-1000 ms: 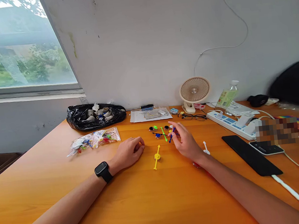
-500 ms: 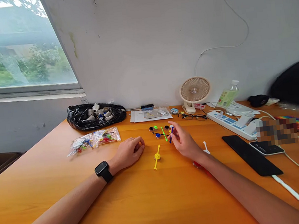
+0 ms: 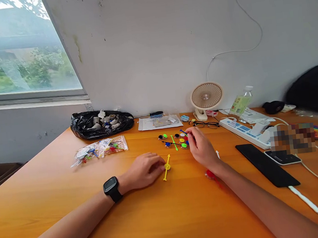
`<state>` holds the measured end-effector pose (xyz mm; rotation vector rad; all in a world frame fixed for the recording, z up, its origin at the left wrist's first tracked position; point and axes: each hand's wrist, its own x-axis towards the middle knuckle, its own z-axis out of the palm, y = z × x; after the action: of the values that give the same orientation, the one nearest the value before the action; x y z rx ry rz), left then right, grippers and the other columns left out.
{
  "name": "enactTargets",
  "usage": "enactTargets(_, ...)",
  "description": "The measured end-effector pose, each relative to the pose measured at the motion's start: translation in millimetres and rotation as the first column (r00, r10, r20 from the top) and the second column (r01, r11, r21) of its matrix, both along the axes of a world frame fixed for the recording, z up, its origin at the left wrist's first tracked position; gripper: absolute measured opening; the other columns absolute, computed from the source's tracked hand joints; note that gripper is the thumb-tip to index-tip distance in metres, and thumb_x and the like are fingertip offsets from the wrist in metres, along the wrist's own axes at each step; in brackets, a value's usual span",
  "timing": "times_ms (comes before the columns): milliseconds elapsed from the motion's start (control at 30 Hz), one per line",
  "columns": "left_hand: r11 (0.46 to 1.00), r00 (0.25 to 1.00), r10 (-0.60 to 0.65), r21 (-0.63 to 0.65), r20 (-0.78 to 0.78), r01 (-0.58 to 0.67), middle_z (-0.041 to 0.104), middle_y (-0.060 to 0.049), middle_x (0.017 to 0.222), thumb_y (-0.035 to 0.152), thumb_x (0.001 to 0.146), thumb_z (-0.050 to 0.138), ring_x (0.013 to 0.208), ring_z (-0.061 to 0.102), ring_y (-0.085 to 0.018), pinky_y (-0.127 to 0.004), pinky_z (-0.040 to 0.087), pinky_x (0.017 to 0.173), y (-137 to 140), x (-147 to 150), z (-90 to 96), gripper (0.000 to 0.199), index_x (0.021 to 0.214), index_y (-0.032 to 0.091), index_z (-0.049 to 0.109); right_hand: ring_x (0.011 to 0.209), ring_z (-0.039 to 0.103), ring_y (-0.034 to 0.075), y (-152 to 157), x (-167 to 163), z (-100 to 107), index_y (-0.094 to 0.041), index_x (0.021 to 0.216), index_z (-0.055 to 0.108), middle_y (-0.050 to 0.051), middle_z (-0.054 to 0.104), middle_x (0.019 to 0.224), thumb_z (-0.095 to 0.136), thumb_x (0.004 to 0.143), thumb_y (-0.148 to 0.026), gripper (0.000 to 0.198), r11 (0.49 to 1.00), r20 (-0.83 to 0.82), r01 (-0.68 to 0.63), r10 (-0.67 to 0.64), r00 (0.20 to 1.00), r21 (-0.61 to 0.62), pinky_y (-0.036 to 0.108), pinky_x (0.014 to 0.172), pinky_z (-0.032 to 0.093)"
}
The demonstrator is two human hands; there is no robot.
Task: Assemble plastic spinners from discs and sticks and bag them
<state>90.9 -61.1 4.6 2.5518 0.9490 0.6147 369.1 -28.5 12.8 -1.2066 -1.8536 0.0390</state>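
My left hand (image 3: 145, 169), with a black watch on its wrist, has its curved fingertips at the left edge of a yellow arrow spinner (image 3: 167, 167). I cannot tell whether they touch its base. A blue plastic arrow (image 3: 183, 132) is pinched in the fingers of my right hand (image 3: 202, 148), over a group of small coloured discs (image 3: 182, 140). Among those discs lie a green arrow (image 3: 174, 142) and a black arrow (image 3: 170, 142). Partly hidden by my right wrist are a white arrow (image 3: 217, 154) and a red spinner (image 3: 210, 174).
Clear packets of parts (image 3: 99, 150) lie at the left, before a black plastic bag (image 3: 102, 123). Along the back are papers (image 3: 148, 124), a small fan (image 3: 206, 97) and glasses (image 3: 205, 124). A power strip (image 3: 245, 132) and a black phone (image 3: 262, 165) sit at the right.
My left hand has moved right to the yellow spinner. My right hand has shifted slightly right with the blue arrow, which is now tilted differently, and more discs show.
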Motion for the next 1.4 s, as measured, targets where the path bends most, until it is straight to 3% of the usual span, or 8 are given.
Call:
enactTargets(100, 0.987, 0.987, -0.16, -0.009, -0.018, 0.159, 0.07, -0.011, 0.114, 0.045, 0.108, 0.047, 0.103, 0.064, -0.025, -0.039, 0.049, 0.095, -17.1, 11.0, 2.6, 0.043, 0.144, 0.026, 0.058, 0.093, 0.062, 0.027, 3.4, 3.4, -1.2, -0.024, 0.106, 0.054, 0.008, 0.063, 0.099, 0.041, 0.106, -0.023, 0.014, 1.0, -0.006, 0.032, -0.032, 0.999, 0.001, 0.041, 0.084, 0.049)
enactTargets(167, 0.983, 0.983, -0.178, -0.036, 0.035, 0.179, 0.068, -0.013, 0.123, 0.044, 0.108, 0.048, 0.11, 0.063, -0.027, -0.041, 0.048, 0.1, -24.6, 15.3, 3.0, 0.05, 0.154, 0.025, 0.047, 0.094, 0.062, 0.027, 4.8, 4.4, -2.1, -0.024, 0.105, 0.056, 0.008, 0.062, 0.1, 0.042, 0.103, -0.02, 0.015, 1.0, -0.005, 0.012, -0.012, 1.0, 0.003, 0.041, 0.084, 0.05)
enactTargets(367, 0.95, 0.95, -0.305, -0.052, 0.059, 0.308, 0.073, -0.009, 0.116, 0.043, 0.097, 0.066, 0.106, 0.065, -0.026, -0.04, 0.048, 0.101, -31.2, 17.9, 3.2, 0.027, 0.117, 0.026, 0.071, 0.097, 0.064, 0.027, 0.8, -0.3, -1.4, -0.022, 0.122, 0.061, 0.011, 0.063, 0.108, 0.04, 0.104, -0.019, 0.029, 0.997, 0.025, -0.069, 0.07, 0.997, -0.024, 0.042, 0.087, 0.053)
enactTargets(433, 0.94, 0.94, -0.341, -0.017, 0.014, 0.341, 0.07, -0.011, 0.132, 0.051, 0.094, 0.069, 0.115, 0.062, -0.03, -0.044, 0.045, 0.107, -32.5, 18.4, 3.6, 0.049, 0.136, 0.027, 0.064, 0.096, 0.066, 0.027, -1.7, -2.0, -0.3, -0.024, 0.125, 0.061, 0.01, 0.065, 0.109, 0.042, 0.104, -0.019, 0.029, 0.997, 0.014, -0.072, 0.072, 0.997, -0.027, 0.042, 0.087, 0.053)
enactTargets(500, 0.933, 0.933, -0.358, 0.023, -0.03, 0.359, 0.06, -0.013, 0.15, 0.059, 0.092, 0.069, 0.128, 0.056, -0.036, -0.05, 0.041, 0.112, -33.4, 18.8, 3.1, 0.078, 0.159, 0.027, 0.045, 0.095, 0.066, 0.027, -3.8, -3.1, 0.7, -0.025, 0.119, 0.061, 0.009, 0.068, 0.105, 0.045, 0.102, -0.017, 0.025, 0.998, 0.014, -0.064, 0.065, 0.998, -0.029, 0.041, 0.085, 0.053)
enactTargets(600, 0.93, 0.93, -0.361, 0.051, -0.062, 0.364, 0.047, -0.013, 0.163, 0.065, 0.092, 0.065, 0.139, 0.047, -0.04, -0.056, 0.038, 0.117, -33.2, 18.7, 0.7, 0.09, 0.167, 0.028, 0.03, 0.089, 0.066, 0.025, -5.6, -3.9, 0.8, -0.025, 0.103, 0.062, 0.007, 0.068, 0.098, 0.046, 0.098, -0.013, 0.02, 0.996, 0.045, -0.076, 0.078, 0.996, -0.046, 0.037, 0.079, 0.052)
enactTargets(1167, 0.943, 0.943, -0.331, 0.005, -0.03, 0.332, 0.053, -0.006, 0.16, 0.055, 0.099, 0.063, 0.145, 0.048, -0.032, -0.048, 0.037, 0.123, -25.6, 16.9, -0.2, 0.061, 0.154, 0.031, 0.052, 0.087, 0.071, 0.025, -0.7, -7.7, -15.0, -0.023, 0.099, 0.068, 0.007, 0.077, 0.097, 0.05, 0.1, -0.016, 0.019, 0.978, 0.063, -0.163, 0.172, 0.983, -0.129, 0.039, 0.08, 0.054)
enactTargets(1400, 0.955, 0.954, -0.297, 0.019, 0.039, 0.296, 0.064, -0.01, 0.147, 0.036, 0.1, 0.065, 0.133, 0.06, -0.028, -0.044, 0.045, 0.117, -20.5, 17.0, -2.9, 0.041, 0.139, 0.025, 0.063, 0.087, 0.071, 0.024, -2.8, -10.3, -14.6, -0.021, 0.098, 0.07, 0.008, 0.077, 0.097, 0.051, 0.097, -0.014, 0.02, 0.966, 0.065, -0.183, 0.198, 0.978, -0.184, 0.037, 0.08, 0.053)
